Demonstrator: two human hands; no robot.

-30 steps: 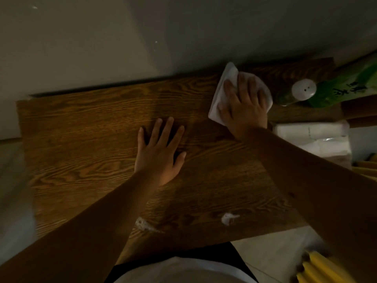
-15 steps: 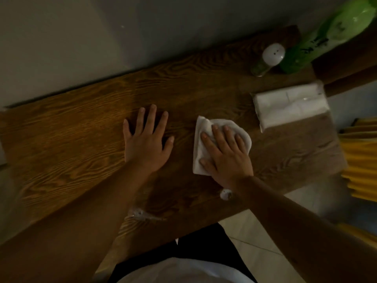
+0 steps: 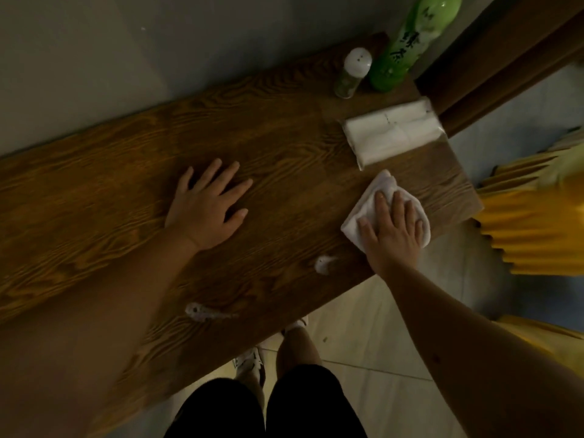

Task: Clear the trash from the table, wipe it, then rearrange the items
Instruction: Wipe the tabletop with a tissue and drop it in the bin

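Note:
My right hand (image 3: 392,230) presses flat on a folded white cloth (image 3: 377,188) near the right front corner of the wooden table (image 3: 110,191). Fingers of that hand lie straight over the cloth. My left hand (image 3: 207,203) rests flat on the bare wood at the table's middle, fingers spread. A small white scrap of trash (image 3: 324,263) lies on the wood just left of my right wrist. A second pale, crumpled scrap (image 3: 205,311) lies near the front edge, beside my left forearm.
A white pack of tissues (image 3: 392,134) lies behind the cloth. A shaker with a white cap (image 3: 354,72) and a green bottle (image 3: 410,42) stand at the back right by the wall. Yellow pleated fabric (image 3: 534,229) hangs off the table's right end.
My right hand has slid the cloth from the back of the table toward the front and then right, to the front right corner. The left hand has stayed flat in place.

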